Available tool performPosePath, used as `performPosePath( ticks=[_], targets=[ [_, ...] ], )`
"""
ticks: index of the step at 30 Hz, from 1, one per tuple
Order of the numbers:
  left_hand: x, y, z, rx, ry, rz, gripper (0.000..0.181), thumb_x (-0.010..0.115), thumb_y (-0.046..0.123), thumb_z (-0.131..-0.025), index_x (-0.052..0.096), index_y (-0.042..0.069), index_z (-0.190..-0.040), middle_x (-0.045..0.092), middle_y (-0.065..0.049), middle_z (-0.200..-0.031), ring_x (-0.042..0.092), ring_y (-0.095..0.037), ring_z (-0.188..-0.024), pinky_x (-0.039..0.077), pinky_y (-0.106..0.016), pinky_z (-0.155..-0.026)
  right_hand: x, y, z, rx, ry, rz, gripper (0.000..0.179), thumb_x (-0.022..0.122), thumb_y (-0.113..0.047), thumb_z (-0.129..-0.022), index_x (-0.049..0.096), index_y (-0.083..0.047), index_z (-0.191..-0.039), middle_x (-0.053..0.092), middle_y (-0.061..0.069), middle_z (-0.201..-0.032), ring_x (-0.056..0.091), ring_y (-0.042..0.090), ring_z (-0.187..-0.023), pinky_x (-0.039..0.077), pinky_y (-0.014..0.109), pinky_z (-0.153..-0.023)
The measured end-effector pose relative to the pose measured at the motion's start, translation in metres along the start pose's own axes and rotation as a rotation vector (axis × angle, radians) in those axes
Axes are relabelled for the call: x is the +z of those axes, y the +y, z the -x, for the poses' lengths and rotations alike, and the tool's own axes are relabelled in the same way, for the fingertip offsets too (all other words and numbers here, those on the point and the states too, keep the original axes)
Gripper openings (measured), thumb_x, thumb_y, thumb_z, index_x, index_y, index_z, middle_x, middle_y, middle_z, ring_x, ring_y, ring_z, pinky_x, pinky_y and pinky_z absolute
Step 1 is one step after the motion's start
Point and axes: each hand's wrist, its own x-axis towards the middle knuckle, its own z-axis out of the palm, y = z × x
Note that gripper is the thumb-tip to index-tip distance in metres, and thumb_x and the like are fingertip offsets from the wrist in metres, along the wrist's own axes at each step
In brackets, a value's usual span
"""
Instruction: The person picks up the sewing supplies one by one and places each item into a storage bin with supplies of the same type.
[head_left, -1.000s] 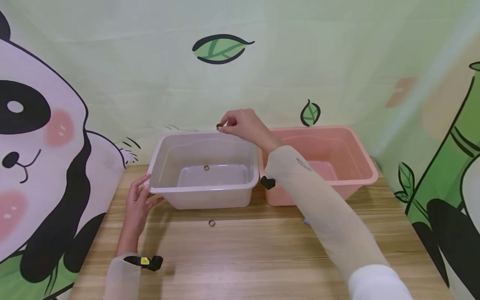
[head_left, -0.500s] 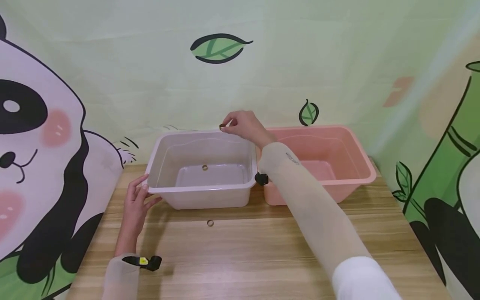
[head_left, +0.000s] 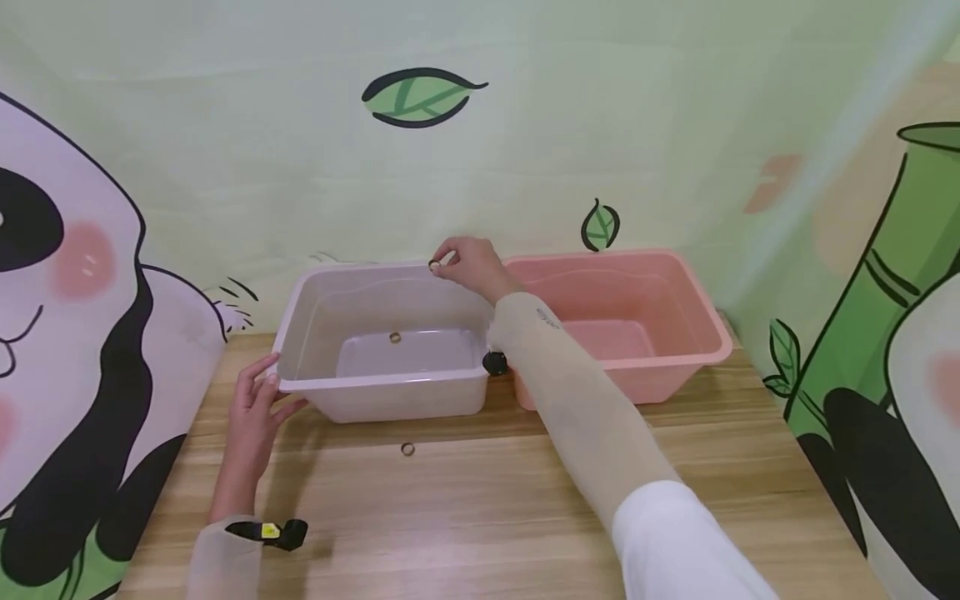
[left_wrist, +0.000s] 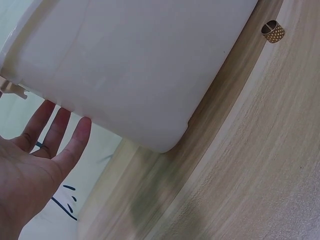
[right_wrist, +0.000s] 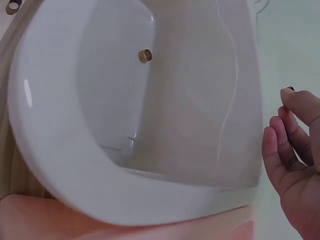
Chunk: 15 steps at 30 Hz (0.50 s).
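Observation:
My right hand pinches a small brass sleeve bushing between thumb and fingertips, over the far rim of the white basin. In the right wrist view, the thumb nearly hides this bushing. My left hand touches the basin's left front corner, its nearly straight fingers against the outside under the rim. Another bushing lies on the basin floor. A third bushing, with a dimpled pattern, stands on the wooden table in front of the basin.
A pink basin stands right beside the white one, partly behind my right forearm. Both stand near the back edge of the wooden table. A printed cloth backdrop rises close behind them.
My right hand, still pinching its bushing, has come slightly lower toward the white basin's far rim. The head view has shifted a little to the right; my left hand stays at the basin's corner.

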Motion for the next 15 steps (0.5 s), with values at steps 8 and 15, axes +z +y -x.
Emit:
performPosePath(
  ticks=[8,15],
  targets=[
    [0.001,0.0,0.0,-0.004,-0.014,0.007,0.042,0.05,0.023,-0.108,0.044,0.018,-0.149,0.051,-0.002,-0.13,0.063,-0.01,-0.102,0.06,-0.031,-0.087,0.01,0.0,-0.002,0.034,0.01,-0.084,0.021,0.072,-0.021,-0.096,0.07,-0.013,-0.116,0.069,0.006,-0.097,0.064,0.019,-0.084,0.054,0.028,-0.072],
    [0.0,0.0,0.0,0.022,-0.018,0.006,0.041,0.049,0.024,-0.109,0.044,0.017,-0.149,0.052,-0.003,-0.13,0.063,-0.01,-0.102,0.06,-0.031,-0.086,0.023,0.002,-0.006,0.083,-0.01,-0.112,0.021,0.072,-0.021,-0.096,0.07,-0.013,-0.116,0.071,0.004,-0.1,0.063,0.016,-0.083,0.052,0.025,-0.071]
  ],
)
